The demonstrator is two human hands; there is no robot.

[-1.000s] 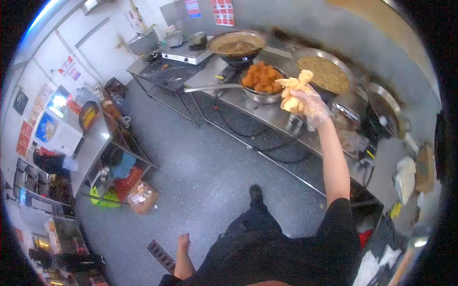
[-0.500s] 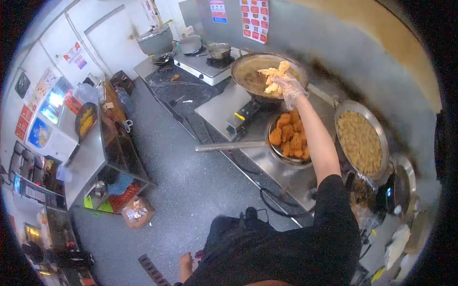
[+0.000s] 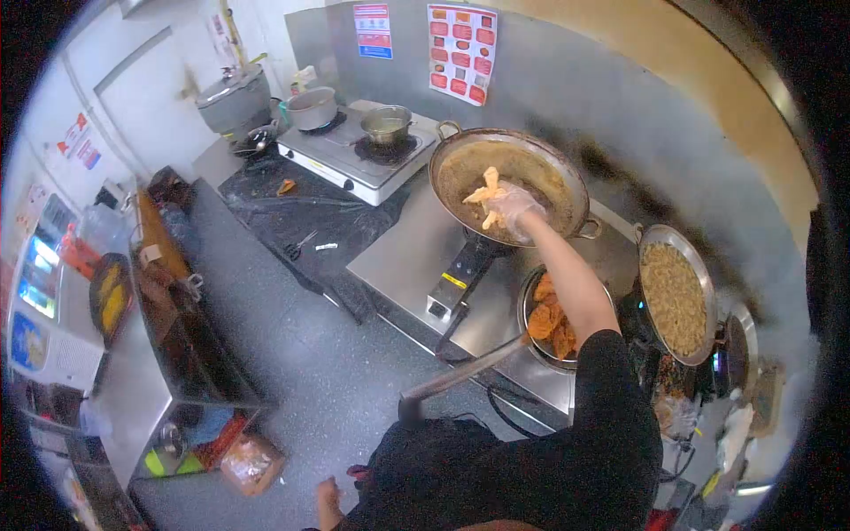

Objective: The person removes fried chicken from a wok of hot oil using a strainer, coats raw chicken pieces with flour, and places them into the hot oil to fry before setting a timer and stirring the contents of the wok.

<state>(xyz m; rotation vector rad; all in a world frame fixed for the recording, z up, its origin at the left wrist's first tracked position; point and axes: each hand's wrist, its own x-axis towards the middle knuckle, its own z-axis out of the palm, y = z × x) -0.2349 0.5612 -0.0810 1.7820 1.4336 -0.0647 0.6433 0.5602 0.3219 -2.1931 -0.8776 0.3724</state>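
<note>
My right hand [image 3: 515,211], in a clear plastic glove, grips a pale battered piece of chicken [image 3: 487,196] low over the wide wok [image 3: 460,164] of oil. Several limbs of the piece stick out past the fingers. Below my forearm, browned fried chicken [image 3: 546,320] lies in a round metal strainer or bowl, partly covered by the arm. A long metal handle [image 3: 469,367] runs from it over the counter edge. Down at my side hangs my left hand [image 3: 328,492], small in view, its fingers curled with nothing visible in them.
A second wok [image 3: 673,296] full of pale pieces stands to the right. On the left, a two-burner stove [image 3: 372,177] carries two pots. Scissors [image 3: 301,245] lie on the black-covered surface. A box [image 3: 251,465] sits on the floor near the left counter [image 3: 146,403].
My right hand has lowered the chicken closer to the oil. The strainer's handle now slants down toward me. My view has turned, shifting the whole scene.
</note>
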